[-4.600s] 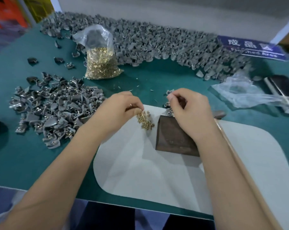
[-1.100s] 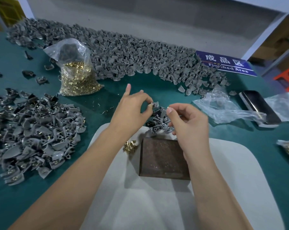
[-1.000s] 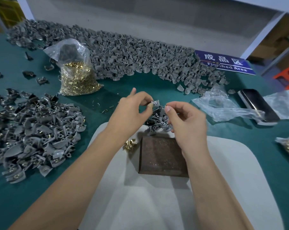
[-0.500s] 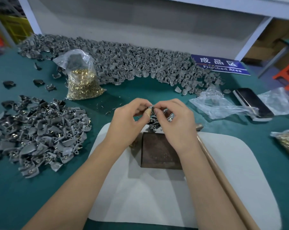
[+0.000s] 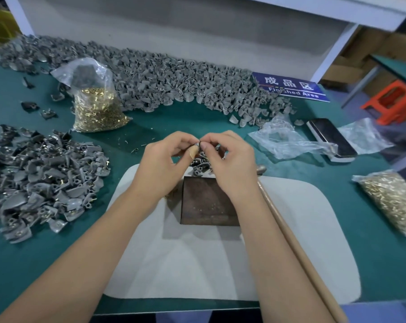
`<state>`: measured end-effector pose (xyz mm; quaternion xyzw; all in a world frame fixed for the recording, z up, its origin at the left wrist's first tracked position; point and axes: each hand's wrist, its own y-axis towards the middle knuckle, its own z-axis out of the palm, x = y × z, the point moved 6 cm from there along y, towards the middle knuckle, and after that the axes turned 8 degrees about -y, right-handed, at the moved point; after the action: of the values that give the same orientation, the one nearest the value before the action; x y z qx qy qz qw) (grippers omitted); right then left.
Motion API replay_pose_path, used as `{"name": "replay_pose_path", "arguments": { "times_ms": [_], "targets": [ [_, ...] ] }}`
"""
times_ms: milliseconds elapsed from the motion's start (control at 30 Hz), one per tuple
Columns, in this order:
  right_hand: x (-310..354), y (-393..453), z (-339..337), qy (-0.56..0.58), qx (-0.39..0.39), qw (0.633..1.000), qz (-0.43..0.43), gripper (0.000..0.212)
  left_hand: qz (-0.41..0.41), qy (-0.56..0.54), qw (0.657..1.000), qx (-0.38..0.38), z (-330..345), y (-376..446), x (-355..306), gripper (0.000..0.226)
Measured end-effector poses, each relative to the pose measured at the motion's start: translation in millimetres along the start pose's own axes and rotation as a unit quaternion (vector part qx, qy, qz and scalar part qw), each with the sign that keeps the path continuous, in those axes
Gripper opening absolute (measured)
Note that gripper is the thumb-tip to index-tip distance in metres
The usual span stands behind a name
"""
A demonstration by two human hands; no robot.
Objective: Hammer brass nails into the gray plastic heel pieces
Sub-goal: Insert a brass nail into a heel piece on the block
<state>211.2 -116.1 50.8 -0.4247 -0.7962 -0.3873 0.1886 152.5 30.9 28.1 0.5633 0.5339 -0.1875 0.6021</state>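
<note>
Green worktop (image 5: 220, 122) carrying a long bank of gray plastic heel pieces (image 5: 174, 82) along its far edge and a second heap (image 5: 41, 178) at the left, several of whose pieces show brass heads. A white mat (image 5: 220, 257) lies nearest the person, bearing a dark metal block (image 5: 209, 203); the wooden handle of a hammer (image 5: 297, 248) runs diagonally along the right forearm, its head just beyond the right wrist. Brass nails fill one clear bag (image 5: 97, 108) at far left and another bag (image 5: 393, 201) at right; a small loose cluster of heel pieces (image 5: 200, 165) sits just beyond the block. Above that cluster the left hand (image 5: 167, 164) and right hand (image 5: 230, 159) meet fingertip to fingertip, each pinching a single small heel piece (image 5: 199, 145) held off the worktop; whether a nail is already seated in it cannot be told, being too small and hidden by the fingers. The block lies directly below and toward the person from the held piece, so the coming placement probably runs downward and back. The hammer is nearer the right hand, which must let go of the piece to take it.
</note>
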Motion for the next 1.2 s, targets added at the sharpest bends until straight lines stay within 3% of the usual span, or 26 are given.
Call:
{"name": "replay_pose_path", "arguments": {
  "times_ms": [733, 967, 1200],
  "targets": [
    [4.1, -3.5, 3.8, -0.073, 0.023, 0.997, 0.015, 0.009, -0.032, -0.025, 0.999, -0.008, 0.3, 0.8, 15.9, 0.012],
    [6.4, -3.3, -1.9, -0.05, -0.011, 0.998, 0.019, 0.009, -0.006, -0.029, 1.0, -0.006, 3.4, 0.0, 11.7, 0.014],
    [6.3, -4.0, 0.7, -0.082, 0.004, 0.997, 0.011, 0.01, -0.008, -0.013, 1.0, -0.006, 4.1, -0.8, 11.3, 0.02]
  ]
}}
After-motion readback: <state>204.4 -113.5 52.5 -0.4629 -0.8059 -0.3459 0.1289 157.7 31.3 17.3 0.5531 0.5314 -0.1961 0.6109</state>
